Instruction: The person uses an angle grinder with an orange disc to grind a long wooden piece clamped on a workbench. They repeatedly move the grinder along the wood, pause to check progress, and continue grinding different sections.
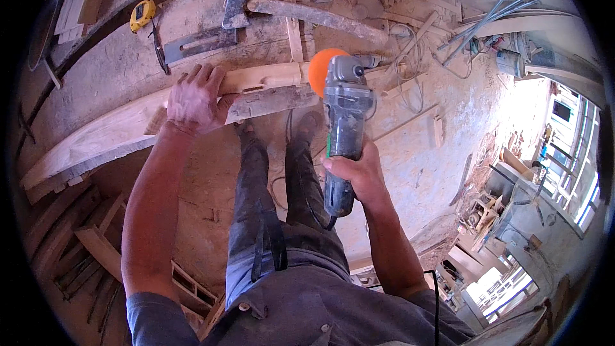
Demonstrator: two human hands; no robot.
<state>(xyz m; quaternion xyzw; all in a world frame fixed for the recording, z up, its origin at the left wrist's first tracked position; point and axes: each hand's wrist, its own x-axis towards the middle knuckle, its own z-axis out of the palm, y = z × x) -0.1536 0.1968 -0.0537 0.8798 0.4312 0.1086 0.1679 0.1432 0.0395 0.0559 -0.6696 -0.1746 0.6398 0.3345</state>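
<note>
My right hand (360,172) is wrapped round the grey body of an angle grinder (346,112), held upright in view. The grinder's round orange disc (320,70) is at the right end of a long, pale, curved wooden piece (109,118); whether they touch I cannot tell. My left hand (197,99) grips that piece from above, fingers over its far edge and thumb on the near side. A small brown block-like bit (155,120) shows beside my left palm, partly hidden. The wooden piece lies along the near edge of a worn workbench (128,67).
On the bench beyond my hands lie a hammer-like axe (307,16), a flat slotted metal plate (202,46) and a yellow tape measure (143,15). Metal rods (496,16) and a loose cable (410,70) lie at far right. Curved timbers (61,218) are stacked lower left.
</note>
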